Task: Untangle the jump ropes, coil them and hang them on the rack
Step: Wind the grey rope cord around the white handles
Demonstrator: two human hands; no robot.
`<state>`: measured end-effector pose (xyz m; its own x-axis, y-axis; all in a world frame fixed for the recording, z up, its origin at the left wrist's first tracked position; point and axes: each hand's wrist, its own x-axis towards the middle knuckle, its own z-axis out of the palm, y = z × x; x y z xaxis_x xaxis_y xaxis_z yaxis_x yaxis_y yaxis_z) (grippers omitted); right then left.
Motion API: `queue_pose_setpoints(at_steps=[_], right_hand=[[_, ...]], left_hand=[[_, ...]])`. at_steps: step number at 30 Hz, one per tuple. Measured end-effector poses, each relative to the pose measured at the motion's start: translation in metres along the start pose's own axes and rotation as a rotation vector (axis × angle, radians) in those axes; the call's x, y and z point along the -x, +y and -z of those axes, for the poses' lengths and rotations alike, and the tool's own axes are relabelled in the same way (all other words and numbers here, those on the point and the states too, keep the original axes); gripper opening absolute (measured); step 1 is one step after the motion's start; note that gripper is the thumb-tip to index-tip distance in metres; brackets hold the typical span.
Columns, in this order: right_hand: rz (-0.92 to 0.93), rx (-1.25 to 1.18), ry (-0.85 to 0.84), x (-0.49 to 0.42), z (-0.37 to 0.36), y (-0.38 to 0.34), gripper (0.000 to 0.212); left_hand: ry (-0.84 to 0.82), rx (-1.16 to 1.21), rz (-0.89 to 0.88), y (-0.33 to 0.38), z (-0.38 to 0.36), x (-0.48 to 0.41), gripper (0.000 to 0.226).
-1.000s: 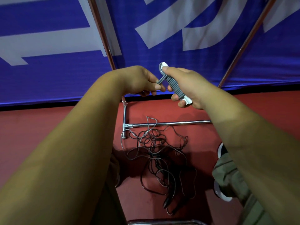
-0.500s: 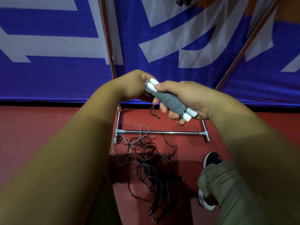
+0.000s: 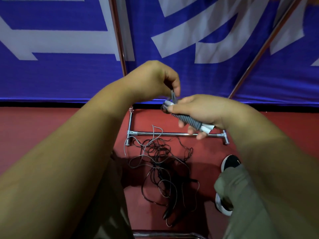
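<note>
My right hand [image 3: 198, 112] grips the grey-and-white handles of a jump rope [image 3: 189, 120], with grey cord wound tightly round them. My left hand [image 3: 155, 80] pinches the free end of that grey cord [image 3: 173, 96] just above the handles' left tip. On the red floor below lies a tangled heap of thin black and grey ropes [image 3: 160, 163], with dark handles at its near end. The chrome rack's base bar [image 3: 174, 134] runs across the floor behind the heap, and its uprights [image 3: 119, 40] rise in front of the blue banner.
A blue and white banner [image 3: 51, 40] hangs behind the rack. My right leg in olive trousers [image 3: 241, 195] and a black and white shoe [image 3: 229, 163] stand right of the heap. A metal bar [image 3: 164, 235] crosses the bottom edge of the view.
Both hands have come down lower in the view with the wound handles. My left hand has risen from beside the handles and now pinches the cord end above their tip.
</note>
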<state>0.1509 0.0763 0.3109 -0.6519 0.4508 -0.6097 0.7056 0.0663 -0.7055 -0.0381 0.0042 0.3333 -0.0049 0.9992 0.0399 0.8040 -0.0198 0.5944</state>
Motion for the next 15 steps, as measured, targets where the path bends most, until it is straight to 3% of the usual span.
queue_pose_setpoints(at_steps=[6, 11, 15], right_hand=[[0.009, 0.146, 0.266, -0.029, 0.018, 0.005, 0.031], [0.114, 0.082, 0.442, -0.037, 0.023, 0.002, 0.025], [0.191, 0.17, 0.503, -0.031, 0.026, -0.001, 0.021]], left_hand=[[-0.013, -0.184, -0.005, -0.002, -0.002, -0.008, 0.019], [-0.038, -0.152, 0.202, -0.004, -0.011, -0.02, 0.025], [-0.08, -0.152, 0.397, 0.001, -0.021, -0.026, 0.023]])
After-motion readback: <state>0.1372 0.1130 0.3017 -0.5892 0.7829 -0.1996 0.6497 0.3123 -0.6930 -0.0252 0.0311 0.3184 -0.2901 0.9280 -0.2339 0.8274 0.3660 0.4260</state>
